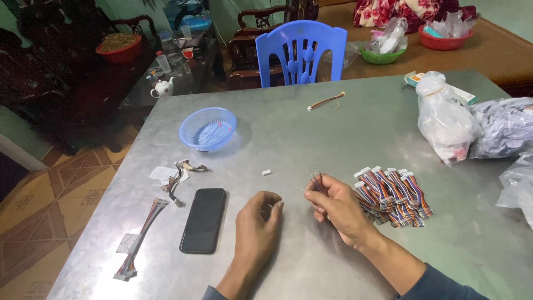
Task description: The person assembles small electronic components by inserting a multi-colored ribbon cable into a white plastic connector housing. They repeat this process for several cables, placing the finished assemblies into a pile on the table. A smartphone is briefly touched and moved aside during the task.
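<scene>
Wire bundle (317, 182), thin and multicoloured, sits pinched in my right hand (338, 208), fingers closed around it just above the counter (311, 128). My left hand (256, 222) rests curled on the counter, fingers narrow; whether they grip something small I cannot tell. A pile of ribbon cables (394, 194) lies just beside my right hand, a black phone (204, 220) near the left.

Blue plastic chair (301, 51) behind grey table (311, 128), patterned floor tiles (39, 216).

Thin multicoloured wire bundle (317, 182) upright, pinched in right fingers.
</scene>
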